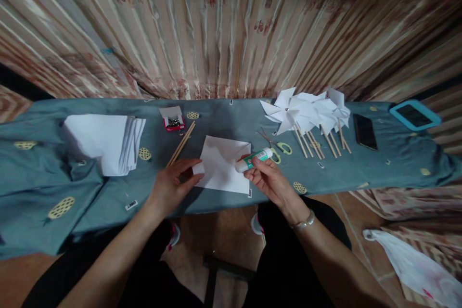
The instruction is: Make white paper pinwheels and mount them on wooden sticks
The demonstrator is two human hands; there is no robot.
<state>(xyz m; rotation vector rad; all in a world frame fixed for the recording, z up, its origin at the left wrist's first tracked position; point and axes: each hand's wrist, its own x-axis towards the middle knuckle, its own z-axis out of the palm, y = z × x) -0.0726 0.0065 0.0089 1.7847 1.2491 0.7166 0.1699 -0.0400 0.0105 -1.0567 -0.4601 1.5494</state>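
Note:
My right hand (269,178) is closed around a green and white glue stick (260,156), its pale end pointing left over the paper. Between the thumb and fingers of my left hand (176,180) is a small white cap (198,168). Under and between both hands a white sheet of paper (224,154) lies flat on the cloth. Just beyond the glue stick rest scissors (283,147) with green handles, their blades apart. Two or so wooden sticks (184,142) lie behind my left hand, partly hidden by it.
Folded white paper (97,139) is stacked at left on the green tablecloth (231,118). A small red box (173,120) of metal pins stands open behind. Several paper pinwheels (288,110) on sticks, a phone (364,131) and a blue-framed device (415,114) lie at right.

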